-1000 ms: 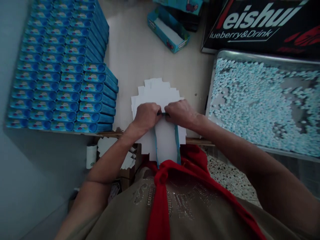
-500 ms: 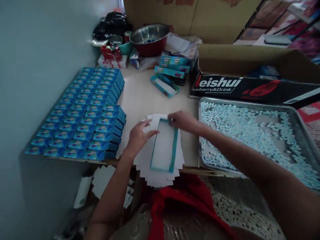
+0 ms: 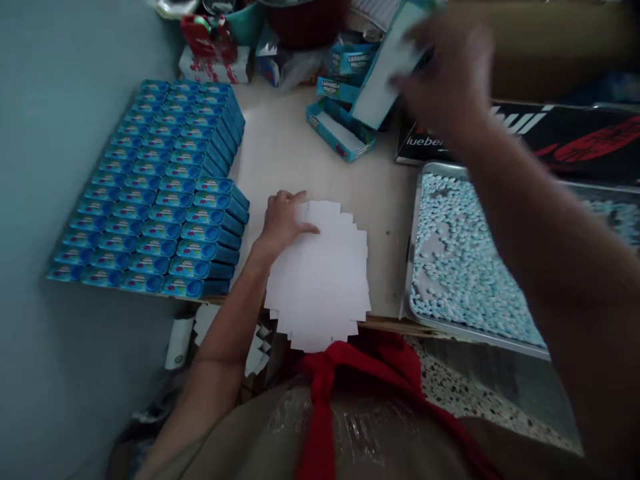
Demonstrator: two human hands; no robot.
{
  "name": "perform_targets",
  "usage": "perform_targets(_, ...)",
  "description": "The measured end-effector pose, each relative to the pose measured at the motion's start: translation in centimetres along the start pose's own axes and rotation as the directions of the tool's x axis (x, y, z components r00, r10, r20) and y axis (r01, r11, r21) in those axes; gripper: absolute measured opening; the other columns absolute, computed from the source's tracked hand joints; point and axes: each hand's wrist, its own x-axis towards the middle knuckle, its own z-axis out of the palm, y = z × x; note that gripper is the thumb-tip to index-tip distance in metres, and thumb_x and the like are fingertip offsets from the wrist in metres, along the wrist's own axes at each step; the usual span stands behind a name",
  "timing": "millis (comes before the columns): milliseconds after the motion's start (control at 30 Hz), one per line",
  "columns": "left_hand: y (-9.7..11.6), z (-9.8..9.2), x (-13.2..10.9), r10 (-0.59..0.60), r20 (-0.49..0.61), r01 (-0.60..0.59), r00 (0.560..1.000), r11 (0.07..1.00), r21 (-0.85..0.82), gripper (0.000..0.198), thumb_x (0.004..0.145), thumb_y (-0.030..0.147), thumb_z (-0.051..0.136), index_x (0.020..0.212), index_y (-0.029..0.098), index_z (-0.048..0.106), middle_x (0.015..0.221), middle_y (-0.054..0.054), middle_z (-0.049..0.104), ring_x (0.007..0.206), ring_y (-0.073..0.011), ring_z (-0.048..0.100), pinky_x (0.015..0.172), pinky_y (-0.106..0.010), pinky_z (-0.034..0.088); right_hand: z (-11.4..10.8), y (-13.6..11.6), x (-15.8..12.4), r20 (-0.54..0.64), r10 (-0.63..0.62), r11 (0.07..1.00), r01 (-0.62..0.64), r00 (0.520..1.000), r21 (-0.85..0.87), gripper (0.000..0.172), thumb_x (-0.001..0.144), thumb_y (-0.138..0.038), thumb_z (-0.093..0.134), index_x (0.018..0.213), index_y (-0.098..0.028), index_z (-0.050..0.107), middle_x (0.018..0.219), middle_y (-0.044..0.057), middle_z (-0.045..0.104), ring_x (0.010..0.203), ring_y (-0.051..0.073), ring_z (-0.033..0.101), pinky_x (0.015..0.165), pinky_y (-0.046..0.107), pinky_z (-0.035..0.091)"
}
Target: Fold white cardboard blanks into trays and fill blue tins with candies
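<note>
A stack of white card sheets (image 3: pixel 320 273) with stepped edges lies at the table's front edge. My left hand (image 3: pixel 285 220) rests at its upper left corner, thumb and fingers apart, holding nothing. Up at the right, my right hand (image 3: pixel 445 73), smeared by motion, grips a long, shallow teal box (image 3: pixel 386 77) by its right side. That box is tilted, its white face towards me. Below it on the table sits another shallow blue box (image 3: pixel 340 130) with a white inside, beside several more blue boxes (image 3: pixel 353 61) lettered "Caramelo Macizo".
Rows of small blue packs (image 3: pixel 155 193) fill the table's left side. A metal tray (image 3: pixel 411 267) of pale blue sweets stands at the right, before a black carton (image 3: pixel 565 137). A red tape dispenser (image 3: pixel 210 40) and a dark red bowl (image 3: pixel 305 23) are at the back.
My right hand has lifted the teal box off the white sheets and carried it up and right. My left hand has stayed by the stack. The view has tipped downward.
</note>
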Motion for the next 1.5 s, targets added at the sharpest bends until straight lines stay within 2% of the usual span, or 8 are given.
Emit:
perform_targets(167,0.6,0.6,2.9,0.143,0.215,-0.161,0.966,0.984,0.069,0.088,0.06,0.046,0.103,0.138,0.021,0.071,0.137,-0.017,0.061,0.128,-0.0391,0.053,0.112,-0.05,0.045,9.3,2.5,-11.2,0.231,-0.024,0.932,0.106,0.973,-0.347,0.028,0.089,-0.027,0.082,0.116,-0.018,0.079,0.124,0.013,0.076,0.104,0.028,0.074,0.095,0.042,0.057)
perform_targets(367,1.8,0.6,0.8,0.143,-0.062,-0.147,0.988,0.986,-0.076,0.045,0.072,0.028,0.093,0.112,0.021,0.076,0.12,-0.01,0.072,0.117,-0.0298,0.063,0.108,-0.043,0.049,10.8,5.9,-16.0,0.147,-0.005,0.924,0.061,0.989,-0.377,0.039,0.098,-0.026,0.066,0.136,-0.017,0.07,0.146,0.019,0.063,0.128,0.035,0.064,0.105,0.047,0.052)
perform_targets(567,3.8,-4.0,-0.4,0.02,-0.19,-0.099,0.982,0.905,-0.415,0.018,0.079,0.031,0.086,0.086,0.024,0.071,0.084,0.001,0.073,0.084,-0.0181,0.066,0.078,-0.031,0.056,12.1,5.1,-18.2,-0.025,0.15,0.968,-0.142,0.988,0.209,0.061,0.081,-0.044,0.08,0.134,-0.023,0.059,0.129,0.013,0.07,0.115,0.032,0.068,0.092,0.047,0.058)
perform_targets(733,2.3,-9.0,-1.4,-0.005,-0.194,-0.115,0.981,0.789,-0.603,0.054,0.067,0.041,0.097,0.11,0.022,0.072,0.104,-0.005,0.075,0.104,-0.0223,0.071,0.088,-0.033,0.059,12.4,3.2,-19.3,0.24,0.234,0.619,-0.335,0.942,0.71,0.047,0.075,-0.05,0.076,0.113,-0.025,0.065,0.115,0.008,0.077,0.098,0.025,0.073,0.088,0.042,0.06)
perform_targets(900,-0.5,-4.5,-6.5,-0.142,0.225,0.264,0.964,0.416,-0.87,0.064,0.071,0.065,0.083,0.115,0.018,0.074,0.115,-0.014,0.078,0.105,-0.0283,0.075,0.086,-0.04,0.061,13.4,2.8,-20.6,0.25,0.387,0.539,-0.437,0.888,0.72,0.051,0.074,-0.037,0.068,0.124,-0.028,0.063,0.118,0.006,0.078,0.098,0.026,0.075,0.082,0.042,0.062)
perform_targets(1000,-1.2,-1.1,-9.4,-0.218,0.246,0.303,0.944,0.288,-0.908,0.065,0.062,0.05,0.088,0.119,0.021,0.074,0.128,-0.011,0.076,0.114,-0.0286,0.074,0.094,-0.039,0.061,14.4,2.9,-21.4,0.268,0.405,0.546,-0.466,0.874,0.696,0.059,0.074,-0.034,0.062,0.132,-0.028,0.06,0.118,0.006,0.078,0.092,0.025,0.075,0.078,0.04,0.061)
perform_targets(1367,-0.5,-0.6,-11.4,-0.357,0.239,0.323,0.903,0.199,-0.925,0.07,0.077,0.05,0.078,0.139,0.022,0.062,0.13,-0.01,0.077,0.112,-0.0277,0.076,0.091,-0.04,0.064,15.5,5.1,-20.8,0.316,0.46,0.53,-0.542,0.83,0.652,0.055,0.054,-0.038,0.079,0.104,-0.026,0.062,0.091,0.002,0.074,0.07,0.02,0.065,0.062,0.031,0.051)
perform_targets(1500,0.3,-0.5,-11.1,-0.214,0.288,0.357,0.933,0.455,-0.816,0.058,0.079,0.049,0.068,0.13,0.019,0.069,0.097,-0.008,0.081,0.086,-0.0286,0.077,0.076,-0.043,0.064,15.1,5.6,-20.1,0.342,0.433,0.597,-0.55,0.834,0.584,0.049,0.057,-0.044,0.074,0.1,-0.026,0.057,0.086,0.001,0.071,0.069,0.021,0.064,0.059,0.031,0.049)
